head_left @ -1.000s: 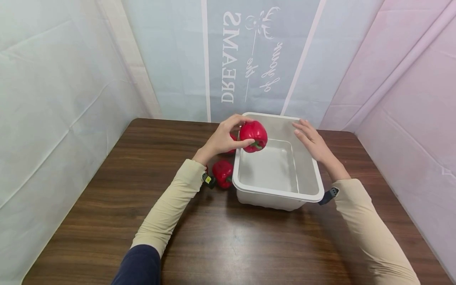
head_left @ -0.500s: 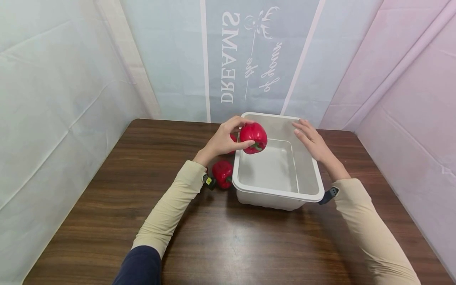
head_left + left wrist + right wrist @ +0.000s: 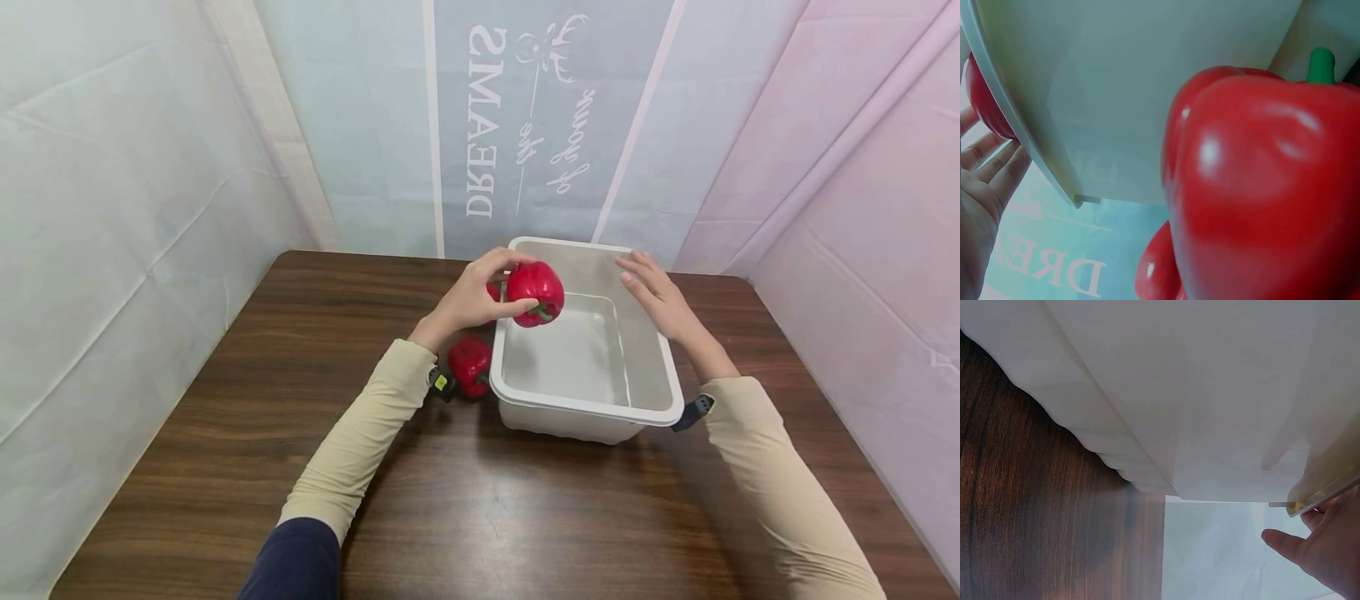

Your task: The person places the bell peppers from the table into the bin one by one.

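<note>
My left hand [image 3: 474, 293] grips a shiny red bell pepper [image 3: 536, 290] with a green stem, fingers above and thumb below. The pepper hangs over the left side of a white plastic bin [image 3: 585, 407], whose floor is bare. In the left wrist view the held pepper [image 3: 986, 103] shows only partly behind the rim. My right hand [image 3: 660, 307] lies at the bin's right rim with its fingers extended; in the right wrist view its thumb [image 3: 1284, 544] stands clear of the wall. Left of the bin sits another red bell pepper [image 3: 470, 365], close to the wall.
A further red pepper [image 3: 492, 292] peeks out behind my left hand, mostly hidden. The brown wood-grain table [image 3: 465, 517] extends in front of the bin. Behind it hangs a pale blue cloth [image 3: 375, 150] with white lettering; light cloth walls flank both sides.
My left hand and the pepper in it have sunk very slightly. The right hand and the bin hold practically the same position.
</note>
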